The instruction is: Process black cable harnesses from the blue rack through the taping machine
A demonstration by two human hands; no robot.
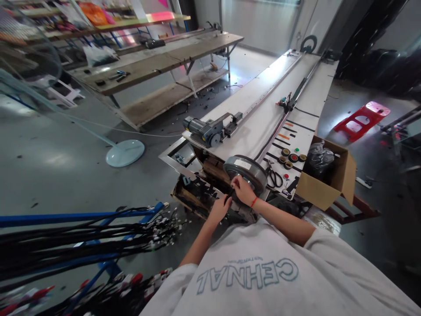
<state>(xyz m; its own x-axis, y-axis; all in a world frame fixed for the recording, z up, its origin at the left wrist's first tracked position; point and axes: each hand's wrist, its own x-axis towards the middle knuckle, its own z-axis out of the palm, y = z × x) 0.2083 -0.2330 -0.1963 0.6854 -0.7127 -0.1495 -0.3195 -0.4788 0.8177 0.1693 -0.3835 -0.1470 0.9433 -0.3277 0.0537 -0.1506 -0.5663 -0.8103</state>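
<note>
- My left hand (219, 210) sits low, just in front of the machine, its fingers curled in beside a thin dark piece (227, 199).
- My right hand (242, 189) is a little higher, wrist bent, fingertips drawn in at the front of the round grey machine head (260, 176). The fingers are too small and shadowed here for me to tell whether either hand truly grips that piece.
- I hold both hands close together, probably because the fine work sits right at the machine head's face, at the near end of the long white table (263, 118).
- The black scissors (271, 172) lie just right of the machine head, presumably to be in easy reach of my right hand.
- Beyond them sit small tape rolls (288, 165), grouped so they don't stray, I'd guess, and dark strips stuck along the table's edge (a few orange ones among them).
- An open cardboard box (317, 193) stands against the right side, perhaps to keep its black plastic bag (319, 159) handy.
- Farther up the table, a carriage (287, 103) rides the rail.
</note>
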